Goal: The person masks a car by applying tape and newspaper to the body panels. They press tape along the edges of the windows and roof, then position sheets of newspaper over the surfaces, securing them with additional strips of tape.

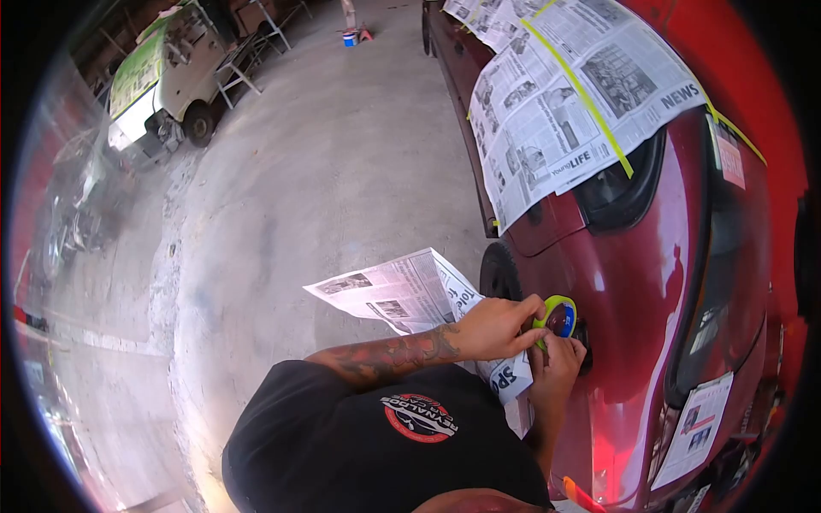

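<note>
A roll of yellow-green masking tape (548, 309) with a blue patch in its core is between my hands, close to the side of a dark red car (629, 316). My left hand (506, 327), at the end of a tattooed forearm, pinches the roll's near edge. From below, my right hand (560, 357) has its fingers bent at the roll's lower edge. A loose newspaper sheet (398, 291) spreads out under my left forearm, its other part showing by my right wrist. What grips this sheet is hidden.
Newspaper (547, 111) with yellow-green tape strips covers the car's windows. Another sheet (697, 427) is on its rear end. A partly stripped white van (162, 85) stands across the concrete floor (282, 179), near metal stands (244, 68). Plastic sheeting (77, 197) hangs at left.
</note>
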Demonstrator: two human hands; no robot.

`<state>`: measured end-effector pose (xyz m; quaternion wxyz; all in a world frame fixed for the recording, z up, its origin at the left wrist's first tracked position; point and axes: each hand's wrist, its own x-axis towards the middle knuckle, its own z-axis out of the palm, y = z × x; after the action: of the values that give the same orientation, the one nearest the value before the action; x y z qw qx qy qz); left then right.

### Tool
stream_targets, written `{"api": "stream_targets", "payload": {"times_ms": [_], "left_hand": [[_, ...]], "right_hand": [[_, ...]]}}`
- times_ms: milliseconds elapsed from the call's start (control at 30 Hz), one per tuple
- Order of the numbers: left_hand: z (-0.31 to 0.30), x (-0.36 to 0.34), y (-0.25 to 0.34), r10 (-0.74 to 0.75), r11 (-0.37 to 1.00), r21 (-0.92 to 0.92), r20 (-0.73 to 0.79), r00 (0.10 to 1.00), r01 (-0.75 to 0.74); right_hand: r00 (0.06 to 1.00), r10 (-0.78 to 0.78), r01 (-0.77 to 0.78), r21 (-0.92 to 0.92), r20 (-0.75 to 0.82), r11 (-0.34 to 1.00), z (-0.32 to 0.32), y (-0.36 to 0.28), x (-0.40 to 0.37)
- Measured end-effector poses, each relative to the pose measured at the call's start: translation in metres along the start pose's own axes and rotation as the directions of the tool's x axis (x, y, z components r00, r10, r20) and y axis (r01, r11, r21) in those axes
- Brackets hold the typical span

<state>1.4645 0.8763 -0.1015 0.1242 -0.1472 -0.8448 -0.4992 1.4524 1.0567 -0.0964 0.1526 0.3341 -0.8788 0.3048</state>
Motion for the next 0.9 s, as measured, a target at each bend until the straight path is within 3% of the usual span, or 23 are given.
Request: {"api": "stream_targets", "payload": {"times_ms": [133,300,433,533,900], "left_hand": [[0.006,-0.006,-0.004,0.036,0.997,-0.06,-0.082,0.996,-0.041],[-0.011,-0.002,-0.005,-0.126,0.988,-0.102,-0.059,0.99,0.12],[-0.018,-0.002,-0.015,-0.181,0.974,-0.145,-0.042,0.983,0.173],[-0.018,-0.005,-0.022,-0.233,0.956,-0.185,0.0,0.972,0.229],[-0.009,-0.012,-0.021,-0.168,0.978,-0.122,0.005,0.986,0.168]], "right_hand": [[0.999,-0.024,0.023,0.026,0.028,0.999,-0.001,-0.004,0.006],[0.983,-0.11,0.083,0.174,0.148,0.981,0.005,0.0,0.004],[0.94,-0.27,0.234,0.181,0.207,0.955,0.014,0.014,-0.002],[0.925,-0.288,0.24,0.209,0.248,0.948,0.016,0.015,-0.005],[0.982,-0.063,0.025,0.207,0.178,0.978,0.025,0.01,-0.012]]}}
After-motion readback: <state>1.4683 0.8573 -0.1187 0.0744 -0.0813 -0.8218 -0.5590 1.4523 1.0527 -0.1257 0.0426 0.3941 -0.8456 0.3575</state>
